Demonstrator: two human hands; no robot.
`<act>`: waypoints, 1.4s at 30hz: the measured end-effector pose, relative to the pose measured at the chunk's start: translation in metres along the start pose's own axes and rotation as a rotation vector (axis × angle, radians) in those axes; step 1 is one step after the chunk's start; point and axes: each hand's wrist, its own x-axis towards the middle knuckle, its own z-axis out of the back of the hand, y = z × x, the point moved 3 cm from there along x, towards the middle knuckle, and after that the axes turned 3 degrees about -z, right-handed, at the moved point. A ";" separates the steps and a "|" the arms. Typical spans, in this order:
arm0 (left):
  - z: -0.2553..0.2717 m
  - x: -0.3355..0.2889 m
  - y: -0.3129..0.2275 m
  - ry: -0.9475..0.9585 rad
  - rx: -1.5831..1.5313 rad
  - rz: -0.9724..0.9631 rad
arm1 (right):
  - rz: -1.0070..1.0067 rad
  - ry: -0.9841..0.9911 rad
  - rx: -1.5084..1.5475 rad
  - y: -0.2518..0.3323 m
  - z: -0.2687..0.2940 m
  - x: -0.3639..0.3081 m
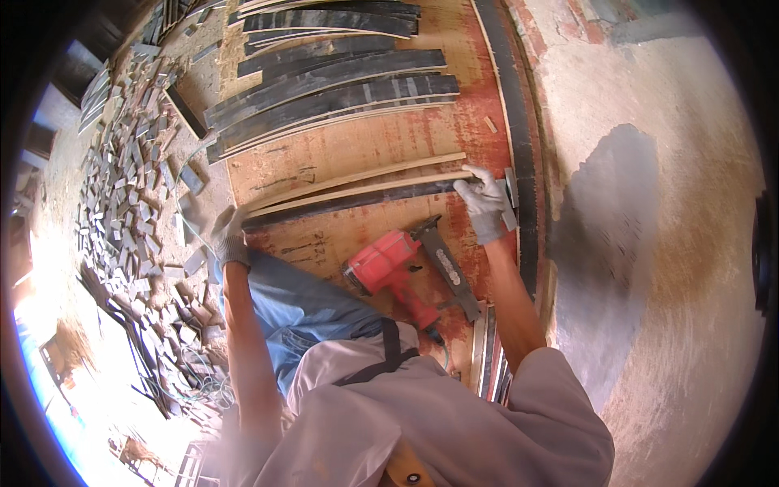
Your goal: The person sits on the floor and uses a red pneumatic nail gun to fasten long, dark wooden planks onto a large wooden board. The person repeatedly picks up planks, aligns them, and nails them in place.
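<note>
My left hand (230, 237), in a grey-white work glove, grips the left end of a long thin wooden strip (357, 191) with a pale edge and a black face. At the strip's right end, the thumb and fingers of my right hand (484, 204), gloved alike, close on it. A second pale strip (365, 171) lies just beyond and meets the first near my left hand. Its right end stands apart. Nearer to my body, a red and black nail gun (385, 261) rests on the wooden board (300, 252), between my forearms.
Black-faced strips (341, 89) lie stacked on the far part of the board. Many small grey offcuts (130, 203) cover the floor at left, with a thin hose (178, 191) among them. A long dark strip (519, 130) runs along the board's right edge. More strips (485, 349) lie beside my right arm.
</note>
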 end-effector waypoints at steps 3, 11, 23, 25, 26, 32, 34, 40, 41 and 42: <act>0.001 -0.005 -0.014 0.151 0.076 0.271 | -0.167 0.020 0.221 0.010 0.017 -0.013; 0.006 -0.018 0.000 0.278 -0.146 -0.063 | -0.406 -0.110 0.351 0.008 0.046 -0.024; -0.006 -0.034 -0.005 0.185 -0.255 -0.002 | -0.460 -0.323 0.287 -0.015 0.045 -0.019; -0.006 -0.031 -0.001 0.136 -0.253 -0.003 | -0.490 -0.363 0.240 -0.020 0.039 -0.013; -0.005 -0.031 0.002 0.117 -0.276 0.030 | -0.478 -0.342 0.199 -0.020 0.038 -0.013; -0.006 -0.045 -0.011 0.092 -0.447 0.118 | -0.466 -0.302 0.052 -0.015 0.036 -0.015; 0.001 -0.037 -0.004 0.085 -0.608 0.217 | -0.440 -0.249 0.021 -0.011 0.029 -0.014; -0.002 -0.045 -0.012 0.159 -0.132 -0.029 | -0.393 -0.231 0.071 -0.019 0.026 -0.019; 0.000 -0.044 -0.010 0.149 -0.122 -0.027 | -0.407 -0.247 0.039 -0.019 0.024 -0.018; 0.001 -0.044 -0.009 0.143 -0.113 -0.021 | -0.394 -0.271 0.033 -0.014 0.021 -0.018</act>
